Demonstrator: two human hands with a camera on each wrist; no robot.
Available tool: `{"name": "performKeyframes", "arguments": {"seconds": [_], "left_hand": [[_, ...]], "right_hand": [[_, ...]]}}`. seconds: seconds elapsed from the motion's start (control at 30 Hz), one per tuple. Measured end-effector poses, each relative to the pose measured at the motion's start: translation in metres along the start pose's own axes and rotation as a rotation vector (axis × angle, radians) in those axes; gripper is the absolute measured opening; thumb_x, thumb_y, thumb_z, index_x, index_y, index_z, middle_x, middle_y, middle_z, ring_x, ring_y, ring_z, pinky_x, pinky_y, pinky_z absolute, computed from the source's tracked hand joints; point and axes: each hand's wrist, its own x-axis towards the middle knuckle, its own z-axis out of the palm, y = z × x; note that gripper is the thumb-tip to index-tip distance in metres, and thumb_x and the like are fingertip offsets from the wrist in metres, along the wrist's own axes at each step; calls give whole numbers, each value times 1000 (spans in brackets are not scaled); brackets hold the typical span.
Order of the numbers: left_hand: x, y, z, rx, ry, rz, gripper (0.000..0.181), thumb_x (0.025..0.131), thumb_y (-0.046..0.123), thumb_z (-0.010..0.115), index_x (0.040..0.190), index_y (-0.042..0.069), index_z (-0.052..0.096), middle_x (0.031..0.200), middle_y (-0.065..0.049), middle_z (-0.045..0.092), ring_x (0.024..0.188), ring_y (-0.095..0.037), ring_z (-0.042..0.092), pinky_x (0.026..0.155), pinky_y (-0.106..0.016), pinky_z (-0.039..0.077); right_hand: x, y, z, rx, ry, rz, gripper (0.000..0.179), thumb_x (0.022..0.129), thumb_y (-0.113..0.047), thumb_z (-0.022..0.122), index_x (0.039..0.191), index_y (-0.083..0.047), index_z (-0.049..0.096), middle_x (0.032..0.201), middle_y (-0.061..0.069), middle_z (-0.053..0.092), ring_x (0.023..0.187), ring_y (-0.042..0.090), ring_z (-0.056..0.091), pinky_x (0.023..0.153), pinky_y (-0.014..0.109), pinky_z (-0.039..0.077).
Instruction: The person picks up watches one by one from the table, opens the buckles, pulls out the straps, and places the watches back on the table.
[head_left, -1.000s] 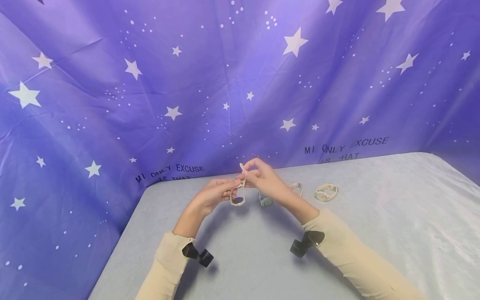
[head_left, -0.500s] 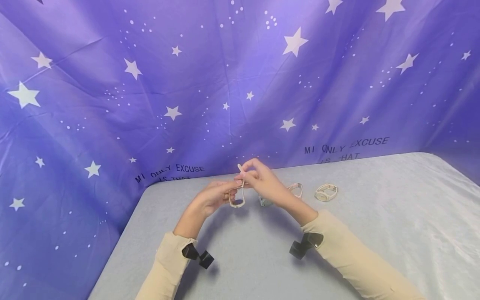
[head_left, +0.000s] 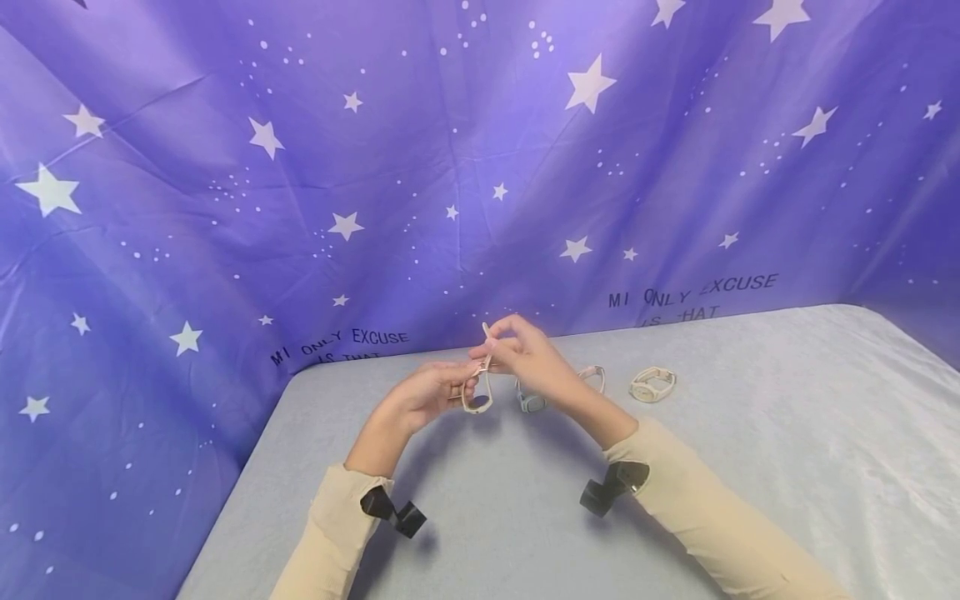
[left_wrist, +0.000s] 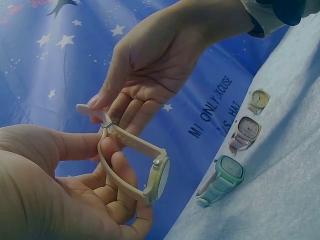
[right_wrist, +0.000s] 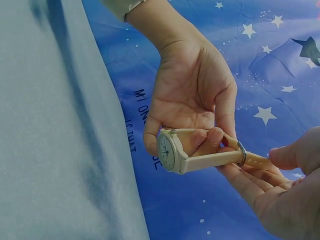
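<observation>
A cream wristwatch [head_left: 477, 408] hangs above the table between both hands, its strap closed into a loop. My left hand [head_left: 423, 396] grips the strap near the buckle [left_wrist: 109, 124], with some fingers inside the loop. Between thumb and fingers, my right hand [head_left: 538, 360] pinches the free strap end [left_wrist: 90, 108] that sticks out past the buckle. The round watch face [right_wrist: 166, 151] points away from the hands, at the far end of the loop.
A mint green watch [left_wrist: 228, 171], a pink watch [left_wrist: 246, 129] and another cream watch [left_wrist: 258, 100] stand in a row on the pale cloth-covered table [head_left: 487, 517]. Behind the table hangs a purple star-patterned curtain [head_left: 420, 150].
Both hands keep their hold on the watch and stay nearly in place. The strap end and the hanging loop shift slightly left, then back right.
</observation>
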Motion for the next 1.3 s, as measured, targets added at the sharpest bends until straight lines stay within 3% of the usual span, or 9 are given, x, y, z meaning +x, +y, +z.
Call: {"name": "performKeyframes", "arguments": {"seconds": [0.2,0.37,0.57,0.67,0.8,0.93,1.1,1.23,1.3], "left_hand": [[-2,1,-1,-6,-17,12,35,106,7,45,83,19,69,75,9,62,73,-7,58,86,-26,47],[-1,-1,-3,5,-29,24,32,106,7,43,88,18,68,76,9,63,75,-6,58,87,-26,48],[0,-3,-6,87,-2,66,21,105,9,47,105,8,68,81,10,67,82,-6,64,103,-37,46],[-1,-2,-6,173,44,117,23,104,12,51,114,3,69,82,11,70,85,-7,66,106,-40,46],[-2,0,0,291,121,210,26,102,14,57,117,-5,68,83,9,71,83,-8,67,99,-35,50],[-1,-1,7,371,156,317,25,100,9,60,115,-10,66,88,-5,73,82,-9,67,90,-32,57],[0,-3,10,468,189,459,21,96,2,64,115,-7,63,96,-25,72,78,-13,69,76,-26,60],[1,-5,10,523,214,537,20,95,3,67,114,-2,62,91,-25,72,74,-23,70,67,-26,57],[1,-5,11,541,235,553,18,96,6,68,112,1,64,88,-23,73,73,-32,70,65,-33,59]], "right_hand": [[1,1,-1,90,-9,2,22,106,-8,49,123,7,47,126,29,67,116,40,69,98,37,58],[2,2,0,74,-1,0,20,107,-9,48,121,5,48,126,27,68,115,39,69,99,39,58],[2,2,0,50,6,-11,23,107,-10,49,122,7,47,125,27,68,114,39,70,99,41,58],[2,2,0,54,15,-13,24,107,-10,49,122,8,46,125,28,68,113,40,70,100,42,57],[2,2,0,66,40,-4,23,106,-9,50,122,6,46,125,29,68,112,40,70,100,43,57],[3,3,0,66,68,5,22,106,-9,50,122,6,46,125,28,68,112,40,70,100,41,57],[2,1,0,64,113,60,21,106,-9,51,123,3,48,125,27,68,112,39,71,100,41,57],[3,0,1,77,119,72,21,105,-7,50,123,4,48,126,30,67,113,40,70,99,40,58],[2,-1,1,80,114,70,22,105,-6,50,123,5,48,126,30,67,112,40,70,99,41,58]]}}
